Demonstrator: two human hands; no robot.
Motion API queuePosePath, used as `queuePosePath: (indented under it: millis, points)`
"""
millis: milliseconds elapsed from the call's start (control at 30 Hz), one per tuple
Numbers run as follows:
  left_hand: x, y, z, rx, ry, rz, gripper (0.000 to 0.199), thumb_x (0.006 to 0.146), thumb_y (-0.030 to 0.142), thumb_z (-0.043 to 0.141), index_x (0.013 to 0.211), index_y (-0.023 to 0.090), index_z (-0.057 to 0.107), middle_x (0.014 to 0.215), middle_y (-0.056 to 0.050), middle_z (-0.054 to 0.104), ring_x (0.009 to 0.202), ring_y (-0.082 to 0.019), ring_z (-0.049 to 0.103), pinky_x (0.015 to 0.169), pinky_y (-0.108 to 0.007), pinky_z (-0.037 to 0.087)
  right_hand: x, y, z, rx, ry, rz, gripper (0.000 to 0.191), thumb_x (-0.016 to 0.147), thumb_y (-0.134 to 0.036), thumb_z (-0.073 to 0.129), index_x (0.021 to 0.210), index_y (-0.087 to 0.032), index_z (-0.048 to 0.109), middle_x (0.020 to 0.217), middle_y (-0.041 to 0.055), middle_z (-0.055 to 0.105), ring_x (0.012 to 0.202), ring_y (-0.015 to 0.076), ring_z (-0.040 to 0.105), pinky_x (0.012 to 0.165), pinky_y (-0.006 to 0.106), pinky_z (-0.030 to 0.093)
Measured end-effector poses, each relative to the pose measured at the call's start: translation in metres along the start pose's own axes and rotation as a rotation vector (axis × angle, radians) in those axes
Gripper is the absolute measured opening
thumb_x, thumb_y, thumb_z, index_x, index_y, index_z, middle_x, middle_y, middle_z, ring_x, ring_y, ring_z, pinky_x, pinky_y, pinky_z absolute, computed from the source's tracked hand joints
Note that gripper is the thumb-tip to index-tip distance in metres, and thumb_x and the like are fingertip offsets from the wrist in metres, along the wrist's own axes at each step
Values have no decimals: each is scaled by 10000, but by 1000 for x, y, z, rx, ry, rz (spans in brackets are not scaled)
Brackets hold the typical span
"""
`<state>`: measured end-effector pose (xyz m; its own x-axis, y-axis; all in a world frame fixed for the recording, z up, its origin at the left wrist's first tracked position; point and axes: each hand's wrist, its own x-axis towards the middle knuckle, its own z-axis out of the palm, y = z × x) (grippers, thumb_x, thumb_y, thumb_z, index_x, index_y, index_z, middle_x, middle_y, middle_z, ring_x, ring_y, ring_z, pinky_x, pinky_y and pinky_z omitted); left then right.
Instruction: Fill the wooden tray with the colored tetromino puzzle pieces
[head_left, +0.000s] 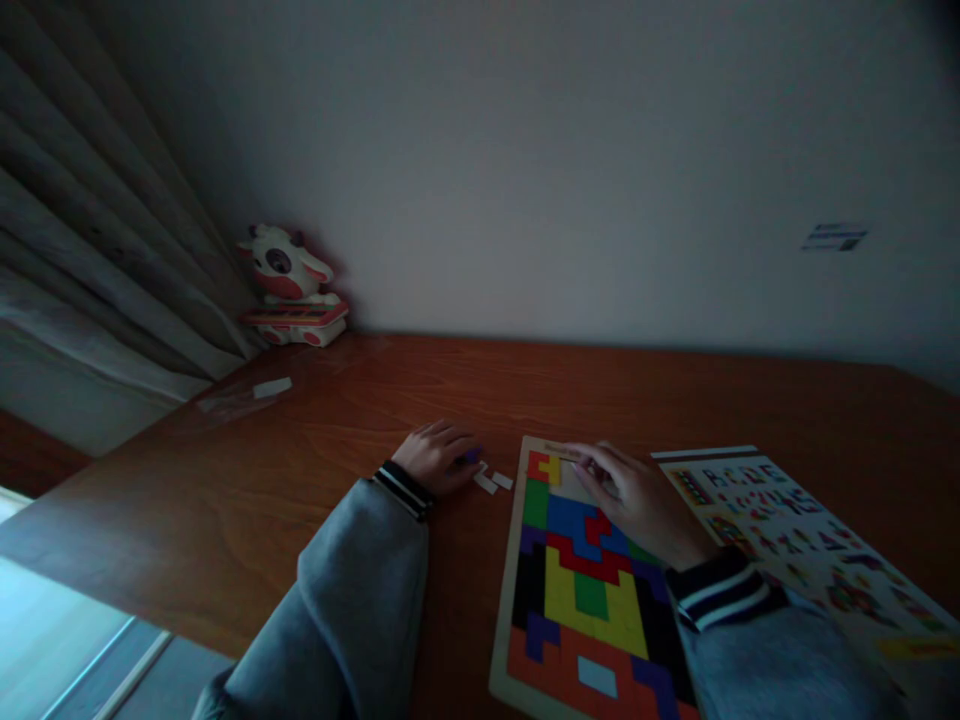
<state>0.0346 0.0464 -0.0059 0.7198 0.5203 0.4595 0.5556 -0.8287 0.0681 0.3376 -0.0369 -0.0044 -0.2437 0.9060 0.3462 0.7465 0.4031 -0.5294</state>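
Note:
A wooden puzzle board (504, 600) filled with colourful block pieces lies on the brown table in front of me. My right hand (637, 500) rests on the board's upper part, fingertips at the top edge near a yellow piece (553, 468); whether it grips a piece is unclear. My left hand (439, 457) lies on the table left of the board, fingers curled over a small purple piece (472, 455). Two white pieces (491, 482) lie loose between that hand and the board.
A printed sheet with coloured pattern pictures (795, 530) lies right of the board. A cow-shaped toy (292, 285) stands in the far left corner by the curtain (90, 250). A clear plastic bag (244, 395) lies near it. The table edge (135, 590) runs at left.

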Motion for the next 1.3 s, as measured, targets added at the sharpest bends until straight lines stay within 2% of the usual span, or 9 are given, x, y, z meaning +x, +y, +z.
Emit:
queuePosePath:
  millis: [100,233,367,533,667,900,1033,1133,1300]
  points:
    - [-19,-19,-15,-39,-52,-18,436,825,491,655,1176,233,646,1077,-82,713,966,-230,671,878,-377,544,-1,6,0,-4,12,-15,302,976,-352,433,1216,-264,594,949,53,671,835,195,658,755,354,534]
    - [-42,-32,-26,-63,-52,-54,412,826,456,674,1177,241,653,1088,-77,722,996,-234,676,904,-395,543,-2,17,2,-34,44,-41,298,976,-352,439,1222,-264,582,997,55,663,876,198,660,796,365,534]
    - [-56,-41,-20,-66,-28,-104,392,834,457,670,1169,254,669,1096,-62,731,1009,-232,690,911,-397,561,-2,21,2,-43,81,-39,307,968,-347,446,1231,-266,581,1002,61,665,876,202,662,790,365,539]
    - [-57,-45,-8,-54,-11,-114,301,874,416,632,1120,253,695,1077,-50,742,966,-211,711,916,-369,567,-1,22,-3,-44,149,-29,315,964,-347,452,1240,-258,574,966,64,657,886,210,654,804,367,532]
    - [-55,-45,-4,-81,36,-83,229,906,369,594,1075,266,711,1015,-37,756,895,-190,723,860,-335,586,-2,23,-4,-51,182,3,310,967,-368,442,1221,-258,579,998,72,662,868,207,659,774,355,534]
    - [-54,-44,-4,-23,70,-65,214,951,325,532,1037,261,717,965,-24,760,845,-182,726,798,-317,593,-1,23,-5,-71,224,22,306,963,-375,446,1186,-228,595,984,83,672,815,204,655,765,364,527]
    - [-50,-42,-8,7,193,-102,214,958,319,531,959,235,728,835,-21,759,724,-171,718,712,-285,585,0,24,-4,-56,242,39,311,955,-382,458,1178,-218,601,976,85,674,813,207,650,771,369,519]
    - [-45,-32,-9,-8,289,-170,238,963,343,528,933,210,723,781,-24,745,664,-150,698,659,-248,570,1,23,-3,16,292,65,318,947,-405,469,1164,-221,612,939,77,682,797,204,646,752,358,517]
    - [-27,-1,-1,-144,392,-301,263,971,356,511,944,185,708,771,-22,741,637,-121,684,633,-202,559,2,18,-1,141,343,140,327,938,-442,495,1135,-216,626,931,72,697,754,181,641,695,323,516]
